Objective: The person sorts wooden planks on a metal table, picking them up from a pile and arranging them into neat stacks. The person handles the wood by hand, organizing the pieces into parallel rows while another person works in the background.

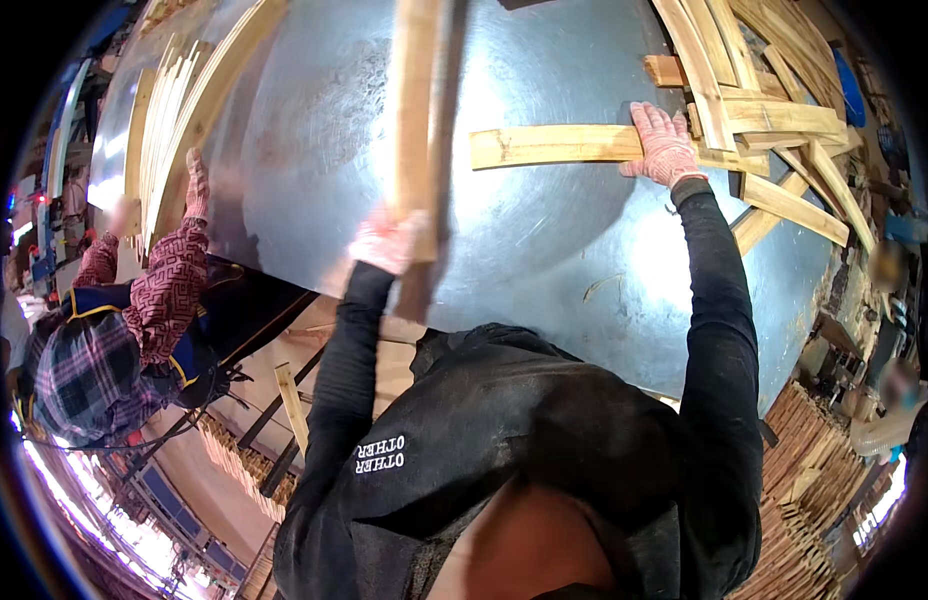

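A long pale wooden board [414, 100] stretches away from me over the metal table [544, 250]. My left hand [389, 240], in a pinkish glove and a little blurred, is closed on its near end. To the right, a second wooden board [554, 146] lies crosswise. Over its right part sits my gloved right hand [666, 148], thumb at the near edge and fingers reaching across to the far edge. Just beyond that hand, a loose heap of wooden boards [779, 118] covers the table's right side; the crosswise board's right end is partly hidden there.
At the left, a co-worker in patterned sleeves [169, 290] reaches toward a bundle of wooden strips [169, 120] on the same table. Stacked wood [814, 490] stands below the table's right edge, and more stacked wood [239, 460] is at the lower left.
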Available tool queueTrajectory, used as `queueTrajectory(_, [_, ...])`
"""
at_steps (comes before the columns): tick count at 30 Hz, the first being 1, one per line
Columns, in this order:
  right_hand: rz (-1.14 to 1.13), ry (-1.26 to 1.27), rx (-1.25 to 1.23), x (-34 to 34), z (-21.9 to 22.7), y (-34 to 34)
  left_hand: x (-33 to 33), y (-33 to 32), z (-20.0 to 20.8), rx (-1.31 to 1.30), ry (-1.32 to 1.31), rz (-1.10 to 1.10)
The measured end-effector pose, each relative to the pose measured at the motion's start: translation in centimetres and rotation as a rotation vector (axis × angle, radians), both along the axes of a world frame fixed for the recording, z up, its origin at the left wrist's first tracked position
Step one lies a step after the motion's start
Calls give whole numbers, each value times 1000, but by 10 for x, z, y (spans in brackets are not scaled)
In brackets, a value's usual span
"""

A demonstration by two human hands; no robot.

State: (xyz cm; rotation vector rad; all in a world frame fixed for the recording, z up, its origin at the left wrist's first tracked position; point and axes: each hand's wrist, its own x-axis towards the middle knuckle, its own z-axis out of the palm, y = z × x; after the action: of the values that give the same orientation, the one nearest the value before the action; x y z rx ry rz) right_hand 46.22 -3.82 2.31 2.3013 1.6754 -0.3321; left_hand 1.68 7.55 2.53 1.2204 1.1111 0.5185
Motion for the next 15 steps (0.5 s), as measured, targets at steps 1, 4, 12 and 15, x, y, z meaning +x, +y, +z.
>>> queueTrajectory(1, [10,-2,23,5,0,4,-29,26,-11,238,205,13])
queueTrajectory(4, [-4,73,24,-2,11,16,-82,87,-12,387,938,-35])
queueTrajectory(12, [120,257,204,-75,49,32,10,62,63,1231,766,18])
queueTrajectory(15, [335,338,375,-114,63,30,74,45,147,1072,612,-365])
